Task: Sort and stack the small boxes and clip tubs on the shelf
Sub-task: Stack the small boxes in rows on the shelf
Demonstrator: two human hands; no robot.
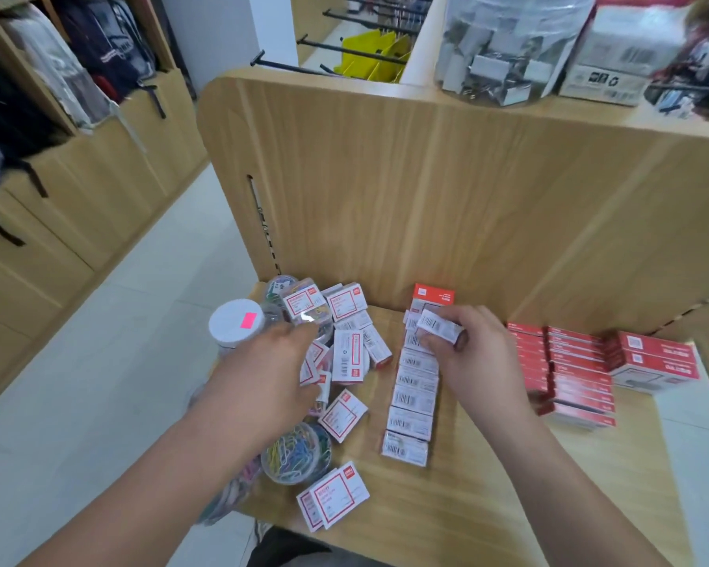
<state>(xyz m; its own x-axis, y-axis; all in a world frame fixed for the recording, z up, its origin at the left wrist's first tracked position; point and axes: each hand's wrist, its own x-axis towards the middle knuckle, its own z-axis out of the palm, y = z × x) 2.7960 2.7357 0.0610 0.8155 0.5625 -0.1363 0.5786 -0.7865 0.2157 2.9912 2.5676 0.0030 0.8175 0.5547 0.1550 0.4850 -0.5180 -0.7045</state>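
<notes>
**A:** Head view. What does the right hand (475,354) carry?

**B:** A small box (441,331), barcode face up, pinched between the thumb and curled fingers. It hangs over the far end of the row of boxes (413,386). That row runs from near the front edge of the shelf (488,497) toward its back panel, about mid-width.

**A:** And its long axis?

**B:** Roughly left to right, slightly tilted. This is close to the lie of the boxes in the row, each set crosswise to the row's line. An upright red box (434,295) stands at the back panel just beyond. The hand hides whether a gap remains beneath the held box. If one does, a short lowering with a small turn would likely seat it.

**A:** The left hand (263,362)?

**B:** Its fingers are extended and loosely spread over the loose pile (351,354) toward the shelf's left edge, closed round nothing that shows. Whether the fingertips touch a tub cannot be told. A clip tub (297,448) of coloured clips lies near the front left corner, and a white-lidded jar (236,321) stands at the left edge.

**A:** Which hand serves which?

**B:** The right is nearer the row, the left nearer the pile. Red stacks (565,374) stand well apart, toward the right edge.
</notes>
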